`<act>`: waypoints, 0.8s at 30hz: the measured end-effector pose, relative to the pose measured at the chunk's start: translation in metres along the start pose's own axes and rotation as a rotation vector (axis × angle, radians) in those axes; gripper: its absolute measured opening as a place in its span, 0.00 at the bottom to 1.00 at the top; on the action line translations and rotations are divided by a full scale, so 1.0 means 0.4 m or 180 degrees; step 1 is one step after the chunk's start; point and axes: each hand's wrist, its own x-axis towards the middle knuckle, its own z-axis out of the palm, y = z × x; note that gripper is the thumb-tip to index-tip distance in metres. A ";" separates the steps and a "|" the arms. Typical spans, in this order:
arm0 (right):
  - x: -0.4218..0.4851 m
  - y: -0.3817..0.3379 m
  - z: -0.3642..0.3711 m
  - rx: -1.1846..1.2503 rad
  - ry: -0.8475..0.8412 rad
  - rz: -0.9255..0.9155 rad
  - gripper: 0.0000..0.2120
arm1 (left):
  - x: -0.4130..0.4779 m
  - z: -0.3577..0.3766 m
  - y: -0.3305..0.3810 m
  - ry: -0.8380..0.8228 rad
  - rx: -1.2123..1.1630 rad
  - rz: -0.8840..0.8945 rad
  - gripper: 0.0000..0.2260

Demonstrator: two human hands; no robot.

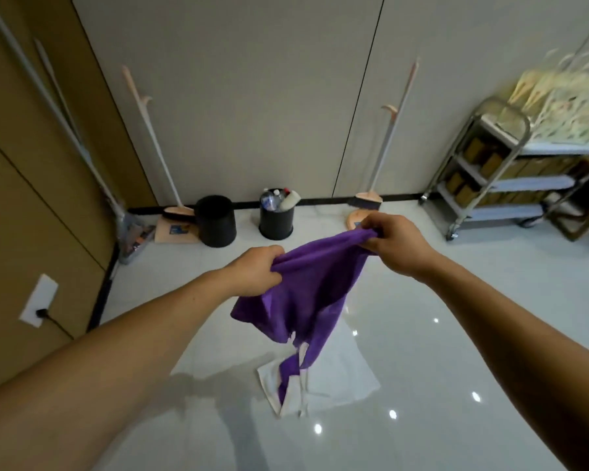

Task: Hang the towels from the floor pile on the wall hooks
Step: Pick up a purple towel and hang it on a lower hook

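Note:
A purple towel [306,294] hangs in the air between my hands, its lower end trailing down toward the floor. My left hand [257,270] is shut on its left upper edge. My right hand [393,243] pinches its right upper corner, a little higher and farther out. Below the towel a white towel [334,382] lies flat on the glossy floor. No wall hooks show in this view.
Two black bins [216,220] [276,219] stand against the grey wall ahead, the right one full of bottles. Brooms and dustpans [176,229] lean at the wall. A steel shelf cart [497,171] stands at the right. A socket with a plug [38,300] is on the left wall.

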 end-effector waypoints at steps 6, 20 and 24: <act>-0.001 -0.086 -0.055 0.0770 0.0490 0.0206 0.07 | -0.094 -0.232 -0.028 0.0986 0.0078 -0.0087 0.09; 0.093 -0.182 -0.096 0.0513 0.0823 0.0229 0.08 | -0.223 -0.436 -0.021 0.2125 -0.0065 -0.0619 0.08; 0.105 -0.270 -0.035 0.1880 0.0004 0.0282 0.08 | -0.234 -0.409 0.090 0.1714 -0.2237 -0.0837 0.05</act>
